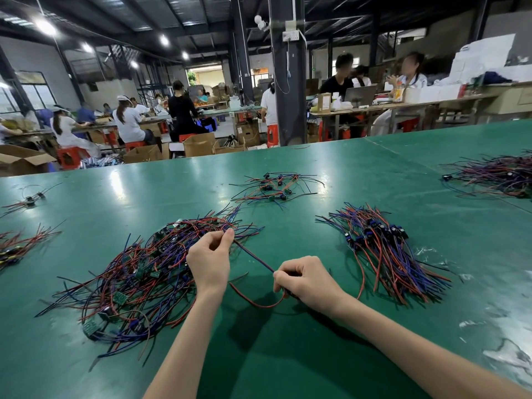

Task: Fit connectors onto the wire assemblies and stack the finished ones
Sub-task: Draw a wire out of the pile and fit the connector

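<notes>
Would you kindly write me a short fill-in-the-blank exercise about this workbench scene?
The left hand and right hand hold one wire assembly stretched ____ them. A ____ wire loops from the right hand over the table. The tidy bundle lies to the ____ of both hands.
Missing words: between; red; right.

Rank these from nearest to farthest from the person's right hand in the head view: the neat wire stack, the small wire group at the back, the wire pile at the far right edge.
1. The neat wire stack, just right of the right hand.
2. The small wire group, farther back, centre.
3. The wire pile, far back at the right edge.
</notes>
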The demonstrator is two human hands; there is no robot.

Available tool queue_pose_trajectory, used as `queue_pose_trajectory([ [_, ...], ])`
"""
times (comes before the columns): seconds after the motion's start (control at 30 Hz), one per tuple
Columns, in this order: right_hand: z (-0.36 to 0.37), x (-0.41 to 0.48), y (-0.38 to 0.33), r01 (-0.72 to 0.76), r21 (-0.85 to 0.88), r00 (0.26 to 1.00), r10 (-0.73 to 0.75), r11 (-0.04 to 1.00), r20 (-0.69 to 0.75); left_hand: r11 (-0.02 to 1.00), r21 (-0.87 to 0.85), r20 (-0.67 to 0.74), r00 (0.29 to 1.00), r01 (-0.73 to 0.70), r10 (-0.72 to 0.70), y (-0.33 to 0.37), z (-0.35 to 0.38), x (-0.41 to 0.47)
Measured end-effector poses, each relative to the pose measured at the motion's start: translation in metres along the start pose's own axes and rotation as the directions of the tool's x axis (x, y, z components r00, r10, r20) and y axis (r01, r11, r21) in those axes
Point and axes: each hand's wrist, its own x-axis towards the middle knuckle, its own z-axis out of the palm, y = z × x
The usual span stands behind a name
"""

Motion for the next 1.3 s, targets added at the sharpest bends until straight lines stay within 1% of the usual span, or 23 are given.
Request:
queue_pose_trajectory([
  [0.1,-0.001,0.000,-0.001,0.001,-0.014,1.000,-0.001,1.000,0.002,0.998,-0.053,0.002,1.000,0.016,-0.016,0.002,0.000,0.000],
  [0.33,-0.002,-0.002,-0.002,-0.003,-0.019,1.000,0.004,1.000,0.019,0.971,-0.197,0.017,0.991,0.136,-0.135,0.003,0.002,0.002],
  [0.47,-0.003,-0.001,-0.002,-0.010,-0.019,1.000,0.011,1.000,0.020,0.951,-0.259,0.023,0.985,0.169,-0.169,0.004,0.003,0.001],
  [0.73,-0.001,-0.002,-0.001,-0.008,-0.032,0.999,0.009,0.999,0.032,0.941,-0.290,0.032,0.984,0.174,-0.173,0.006,0.003,-0.001],
  [0.83,-0.001,-0.002,0.000,-0.008,-0.035,1.000,0.009,0.999,0.030,0.932,-0.303,0.045,0.980,0.198,-0.193,0.006,0.003,-0.001],
  [0.97,-0.003,0.000,0.001,-0.034,-0.002,0.999,0.034,0.999,-0.002,0.878,-0.379,0.137,0.956,0.294,-0.261,0.004,0.004,0.000],
  [1.17,-0.007,0.002,0.000,-0.060,0.062,0.998,0.062,0.996,-0.031,0.813,-0.458,0.177,0.933,0.360,-0.314,0.006,0.005,-0.001],
  [1.23,-0.008,0.003,-0.001,-0.063,0.081,0.997,0.065,0.995,-0.030,0.767,-0.494,0.261,0.911,0.409,-0.318,0.009,0.006,-0.003],
  [1.3,-0.010,0.004,-0.001,-0.060,0.105,0.997,0.065,0.993,-0.044,0.734,-0.497,0.384,0.876,0.463,-0.292,0.014,0.008,-0.008],
])
